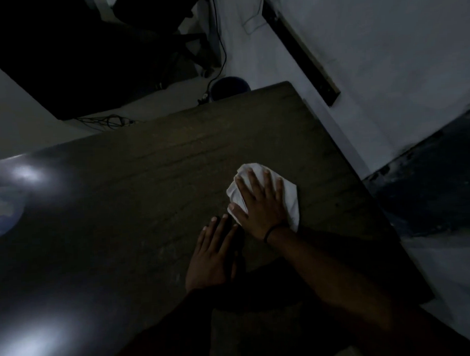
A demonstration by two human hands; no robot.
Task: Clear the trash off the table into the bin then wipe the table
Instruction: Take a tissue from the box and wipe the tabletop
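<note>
Light poor; detail limited.

Tabletop point(174, 158): broad, flat, dark brown with a streaked wood-like grain. It is matt on the right and glossy on the left, where two pale glares sit. No loose trash is seen on the part in view. A pale round patch at the far left edge could be an object or a reflection; cannot tell.

Bin point(229, 84): round, dark blue, on the floor just past the far edge of the tabletop, partly hidden by it.

Step in hand, judged: the wiping stage, with clearing apparently done.

Right hand point(258, 201): palm down on the cloth, fingers point(251, 177) straight and spread. It presses rather than grips.

Left hand point(212, 256): flat on the bare tabletop just beside the right wrist, fingers straight and together, holding nothing. Looks like a brace.

Cloth point(290, 202): white, soft, crumpled into a rough pad, lying on the right half of the tabletop under the right hand. Cloth or paper not distinguishable.

Wristband point(274, 229): thin, dark, on the right wrist.

Next move, judged: slide the pad in sweeps under steady downward pressure, out toward the unwiped far and left areas, keeping the wad from unfolding.
</note>
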